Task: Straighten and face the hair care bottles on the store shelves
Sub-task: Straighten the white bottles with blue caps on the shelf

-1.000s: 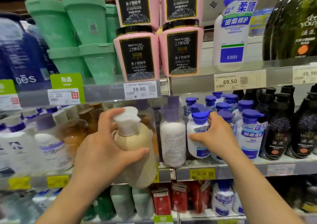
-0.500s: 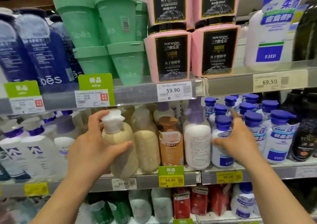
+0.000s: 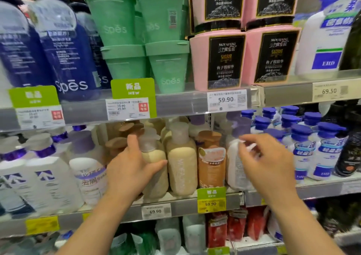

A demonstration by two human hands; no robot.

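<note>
My left hand grips a beige pump bottle with a frosted cap. The bottle stands upright on the middle shelf, close beside a second beige bottle. To their right stand an orange bottle and a white bottle with a purple cap. My right hand is motion-blurred in front of that white bottle, fingers loosely spread and holding nothing. Whether it touches the bottle I cannot tell. White bottles with blue caps fill the shelf to the right of it.
The upper shelf carries dark blue bottles, green tubs and pink jars. White bottles with purple collars crowd the middle shelf's left, black bottles its far right. Red packs sit on the shelf below.
My left hand has carried the beige bottle back into the row beside its twin. My right hand has let go of the blue-capped bottle and moved left to the white purple-capped one.
</note>
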